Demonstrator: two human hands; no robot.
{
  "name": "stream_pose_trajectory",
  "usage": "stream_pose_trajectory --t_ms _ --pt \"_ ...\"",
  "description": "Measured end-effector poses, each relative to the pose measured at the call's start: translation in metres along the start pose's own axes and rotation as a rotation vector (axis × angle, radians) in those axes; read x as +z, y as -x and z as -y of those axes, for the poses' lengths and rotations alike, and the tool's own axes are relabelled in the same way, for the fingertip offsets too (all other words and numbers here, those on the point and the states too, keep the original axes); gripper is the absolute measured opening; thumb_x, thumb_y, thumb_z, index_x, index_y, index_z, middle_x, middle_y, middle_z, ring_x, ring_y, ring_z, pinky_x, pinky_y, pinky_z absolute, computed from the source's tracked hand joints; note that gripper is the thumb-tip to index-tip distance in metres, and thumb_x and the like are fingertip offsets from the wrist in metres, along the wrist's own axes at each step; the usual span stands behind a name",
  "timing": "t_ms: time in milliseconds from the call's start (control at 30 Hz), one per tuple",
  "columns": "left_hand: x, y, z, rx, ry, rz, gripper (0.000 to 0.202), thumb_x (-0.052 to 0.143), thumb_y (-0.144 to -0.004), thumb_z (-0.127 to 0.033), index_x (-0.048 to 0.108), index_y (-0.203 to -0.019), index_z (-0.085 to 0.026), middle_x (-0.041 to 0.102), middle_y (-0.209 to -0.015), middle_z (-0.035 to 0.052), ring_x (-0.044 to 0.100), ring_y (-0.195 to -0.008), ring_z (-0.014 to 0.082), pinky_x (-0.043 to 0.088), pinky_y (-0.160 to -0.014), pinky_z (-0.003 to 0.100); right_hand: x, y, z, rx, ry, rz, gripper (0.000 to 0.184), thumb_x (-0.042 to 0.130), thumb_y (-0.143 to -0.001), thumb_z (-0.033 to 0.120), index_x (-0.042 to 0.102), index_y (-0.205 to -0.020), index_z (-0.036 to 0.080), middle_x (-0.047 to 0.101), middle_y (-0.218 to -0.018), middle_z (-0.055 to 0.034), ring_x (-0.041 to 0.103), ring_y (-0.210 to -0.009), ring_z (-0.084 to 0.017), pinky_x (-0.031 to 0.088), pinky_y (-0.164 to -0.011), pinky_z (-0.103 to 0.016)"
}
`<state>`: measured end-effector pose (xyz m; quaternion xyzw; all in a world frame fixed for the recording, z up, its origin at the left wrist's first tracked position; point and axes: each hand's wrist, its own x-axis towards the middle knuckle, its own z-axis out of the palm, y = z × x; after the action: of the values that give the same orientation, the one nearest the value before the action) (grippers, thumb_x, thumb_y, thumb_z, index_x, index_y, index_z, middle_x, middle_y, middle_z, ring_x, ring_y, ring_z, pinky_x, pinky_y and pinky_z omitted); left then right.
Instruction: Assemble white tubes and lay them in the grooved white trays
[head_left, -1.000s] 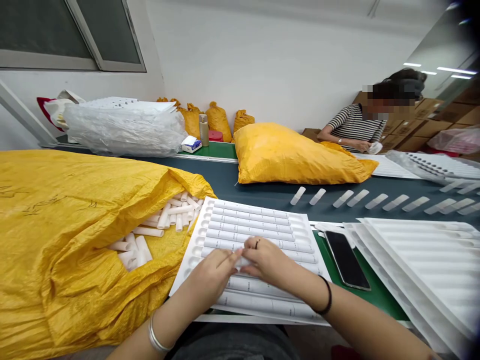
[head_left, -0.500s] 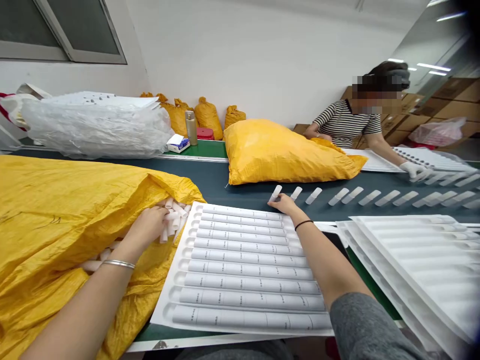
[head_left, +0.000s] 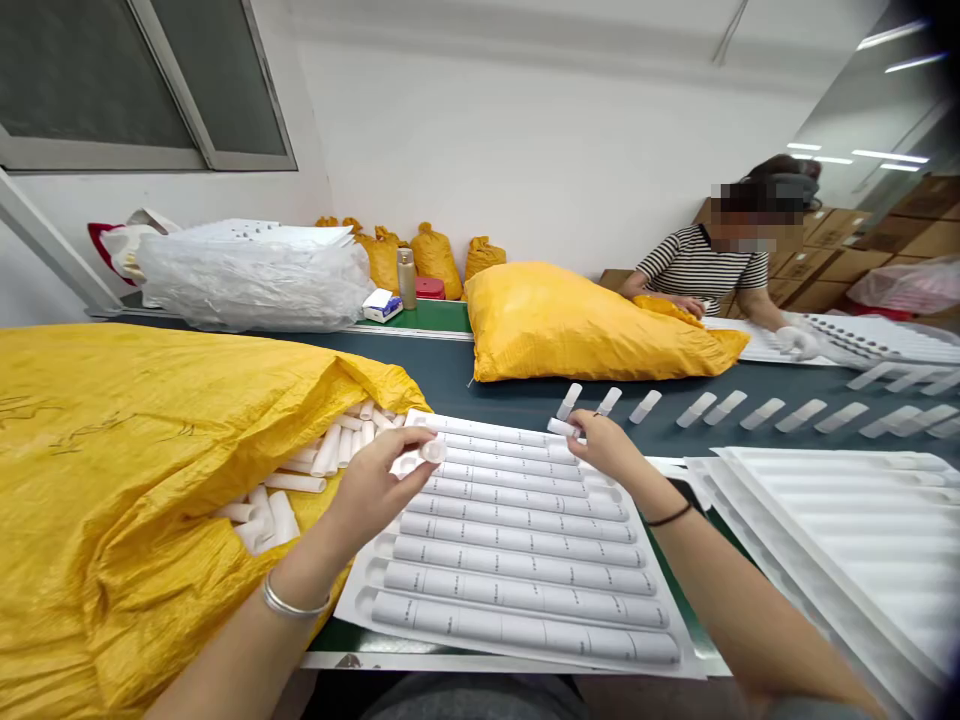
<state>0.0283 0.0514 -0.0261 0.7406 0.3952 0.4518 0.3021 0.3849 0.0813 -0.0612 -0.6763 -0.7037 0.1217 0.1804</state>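
Observation:
My left hand (head_left: 379,485) is closed around a short white plastic tube (head_left: 433,452), its round open end facing me, above the left edge of the tray. The white moulded tray (head_left: 356,600) in front of me holds rows of white tubes (head_left: 517,590) with small dark print. At the tray's far right corner, my right hand (head_left: 606,447) pinches another white tube (head_left: 562,428) between thumb and fingers. Just behind it, a white tube (head_left: 570,401) stands tilted on the dark belt (head_left: 442,385), first in a line of several. A yellow sack (head_left: 150,430) of loose white tubes (head_left: 330,450) lies open at left.
A full yellow sack (head_left: 585,325) lies across the belt. Stacked white trays (head_left: 840,530) are at right. Beyond the belt, a person in a striped top (head_left: 701,265) works with a gloved hand (head_left: 799,342). A bottle (head_left: 406,278) and tissue box (head_left: 382,305) stand at the back.
My left hand has come out of the sack with a tube and moved right over the tray. My right hand has let go of the tube on the belt and grasped another nearer me.

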Motion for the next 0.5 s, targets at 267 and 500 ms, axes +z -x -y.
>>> stream_pose_trajectory --t_ms 267,500 --pt "0.045 0.037 -0.015 -0.344 0.566 -0.094 0.036 0.078 -0.068 -0.037 0.059 -0.094 -0.021 0.069 -0.094 0.0050 0.067 -0.079 0.0162 0.055 -0.069 0.025 0.021 0.106 0.089 -0.261 -0.924 0.008 0.031 0.056 -0.089 0.037 0.061 -0.116 0.020 0.065 -0.096 -0.0066 0.064 -0.078 -0.015 0.055 -0.069 -0.029" --pt "0.040 0.039 0.016 -0.180 0.020 0.060 0.036 0.078 -0.058 -0.052 0.074 -0.078 -0.023 0.075 -0.087 0.0056 0.071 -0.086 0.0281 0.060 -0.076 0.033 -0.012 0.125 0.095 -0.530 -0.505 -0.121 0.031 0.057 -0.090 0.027 0.064 -0.119 0.020 0.069 -0.104 -0.0094 0.063 -0.096 -0.017 0.051 -0.086 -0.030"
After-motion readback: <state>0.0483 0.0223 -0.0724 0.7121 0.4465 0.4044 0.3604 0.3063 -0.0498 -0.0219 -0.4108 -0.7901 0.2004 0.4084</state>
